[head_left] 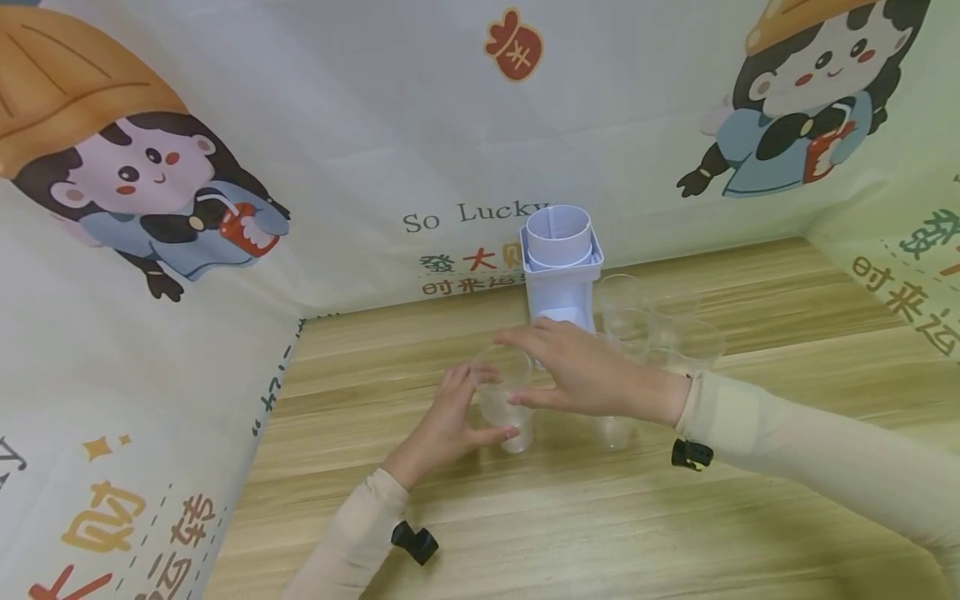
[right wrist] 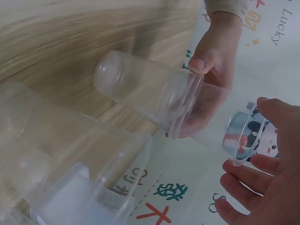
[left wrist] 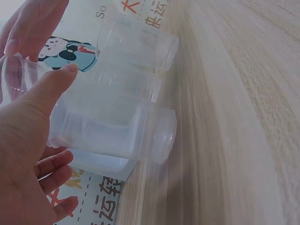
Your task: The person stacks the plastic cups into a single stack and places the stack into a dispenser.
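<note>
Fingers of the left hand and right hand clasp clear, tapered, stacked cups.

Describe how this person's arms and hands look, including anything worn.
Long cream fabric sleeves reach the wrists on both sides. A small, blocky black device sits at each wrist. The left hand and right hand are bare; no gloves show.

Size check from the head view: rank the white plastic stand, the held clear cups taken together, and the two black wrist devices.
1. White plastic stand
2. Held clear cups
3. Left wrist device and right wrist device: both small; nearness to the camera makes their order unsure.
</note>
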Available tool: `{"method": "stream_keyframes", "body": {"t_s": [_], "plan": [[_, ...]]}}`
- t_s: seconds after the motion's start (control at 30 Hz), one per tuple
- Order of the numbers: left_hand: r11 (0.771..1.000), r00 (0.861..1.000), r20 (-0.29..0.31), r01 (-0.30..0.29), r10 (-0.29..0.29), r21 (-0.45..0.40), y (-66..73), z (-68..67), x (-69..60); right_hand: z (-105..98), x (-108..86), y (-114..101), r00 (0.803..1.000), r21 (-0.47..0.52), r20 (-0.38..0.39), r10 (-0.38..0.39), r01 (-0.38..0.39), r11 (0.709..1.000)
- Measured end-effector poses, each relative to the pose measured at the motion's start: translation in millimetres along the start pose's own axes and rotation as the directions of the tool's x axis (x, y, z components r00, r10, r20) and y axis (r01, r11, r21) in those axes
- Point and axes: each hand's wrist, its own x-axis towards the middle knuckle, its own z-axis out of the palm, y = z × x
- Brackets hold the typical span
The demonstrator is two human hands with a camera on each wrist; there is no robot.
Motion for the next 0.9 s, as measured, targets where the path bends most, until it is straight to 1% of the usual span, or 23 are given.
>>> {"method": "stream_keyframes", "body": {"t_s": [0.07,0.17,0.33,0.5,0.63,0.9], "plan": [[1.0,1.0,0.001,0.001,-0.001,-0.012,0.7,0.2,-0.3,3.1,-1.5,0.7,1.0,0.015,-0.009,-0.008,0.008,1.0],[0.999,1.0,0.009,0.023,-0.022,-0.024,1.9,0.0,-1.1,8.2,-3.8,1.6,1.0,0.025,-0.016,-0.013,0.013,1.0],[0.998,0.998,0.018,0.059,-0.058,-0.03,3.2,-0.6,-2.0,16.0,-7.0,3.0,1.0,0.025,0.005,0.005,-0.005,1.0],[0.996,0.996,0.029,0.081,-0.08,-0.03,2.7,0.0,-1.6,20.5,-9.2,4.6,1.0,0.027,0.02,0.02,-0.021,0.999],[0.997,0.997,0.024,0.079,-0.078,-0.025,2.1,0.7,-2.0,22.8,-9.9,5.2,0.999,0.034,0.027,0.019,-0.02,0.999],[0.998,0.998,0.002,0.055,-0.055,-0.023,0.6,2.1,-3.2,29.6,-11.5,5.8,0.998,0.033,0.049,0.03,-0.031,0.999]]}}
